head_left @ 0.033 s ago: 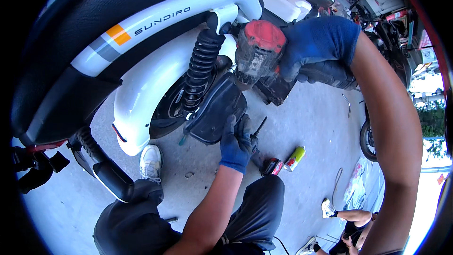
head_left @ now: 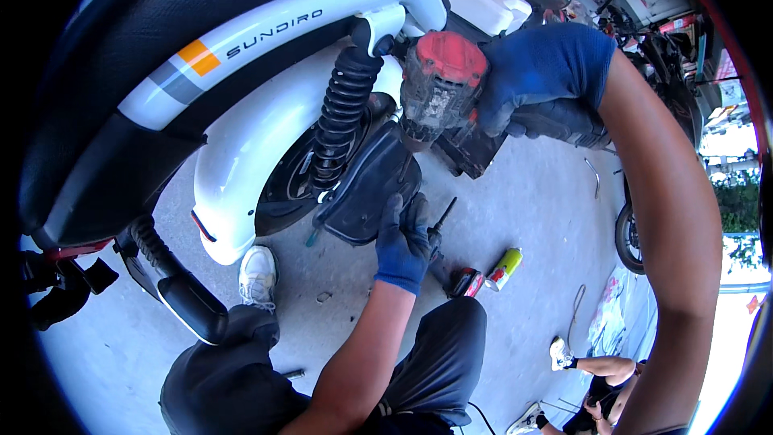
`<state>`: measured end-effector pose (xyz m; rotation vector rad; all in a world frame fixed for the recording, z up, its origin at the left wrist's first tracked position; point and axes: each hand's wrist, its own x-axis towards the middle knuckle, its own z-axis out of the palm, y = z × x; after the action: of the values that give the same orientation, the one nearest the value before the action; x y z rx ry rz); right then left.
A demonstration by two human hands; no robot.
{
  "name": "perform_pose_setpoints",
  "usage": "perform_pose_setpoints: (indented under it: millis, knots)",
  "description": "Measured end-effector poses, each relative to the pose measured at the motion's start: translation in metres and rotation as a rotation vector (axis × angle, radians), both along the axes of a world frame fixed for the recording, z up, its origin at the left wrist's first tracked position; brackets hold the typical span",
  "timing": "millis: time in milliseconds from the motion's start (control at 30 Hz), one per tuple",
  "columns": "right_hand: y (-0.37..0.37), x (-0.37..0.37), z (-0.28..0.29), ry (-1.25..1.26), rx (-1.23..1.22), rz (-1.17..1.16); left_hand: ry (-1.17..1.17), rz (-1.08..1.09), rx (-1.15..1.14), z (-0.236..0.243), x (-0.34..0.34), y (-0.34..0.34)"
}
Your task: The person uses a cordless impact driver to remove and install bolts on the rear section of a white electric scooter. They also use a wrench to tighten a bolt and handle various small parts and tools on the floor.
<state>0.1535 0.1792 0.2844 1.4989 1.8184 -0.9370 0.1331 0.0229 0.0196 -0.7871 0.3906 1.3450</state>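
Observation:
My right hand [head_left: 539,80], in a blue and dark glove, is closed on a worn black power tool [head_left: 435,89] with a red top. Its nose points down at a black plastic cover [head_left: 358,197] beside a white scooter's wheel, with a thin shaft showing between them. Just below that, my left hand [head_left: 403,246], gloved the same way, has its fingers pressed on the cover's lower right part. A dark long-shafted tool [head_left: 443,217] shows just right of that hand, partly hidden. The coiled black shock absorber [head_left: 346,121] stands left of the cover, in front of the white mudguard [head_left: 229,169].
The scooter's black seat [head_left: 129,32] overhangs at upper left. On the concrete floor lie a green can [head_left: 503,270], a red-black object [head_left: 467,282] and a cable. Another person [head_left: 596,399] sits at lower right. Motorbikes [head_left: 644,89] stand behind my right arm.
The power tool and my right hand have shifted up very slightly, and more of the shaft below the tool shows. My left hand stays in place.

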Motion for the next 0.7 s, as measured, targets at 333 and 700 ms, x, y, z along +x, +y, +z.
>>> perform_pose_setpoints:
  millis: [333,700]
  knots:
    - [-0.001,-0.039,0.005,-0.201,-0.023,0.792,0.34,-0.203,0.273,-0.051,0.003,-0.017]
    - [-0.067,0.14,0.035,-0.092,0.92,0.889,2.021,-1.796,0.424,-0.182,-0.007,-0.142]
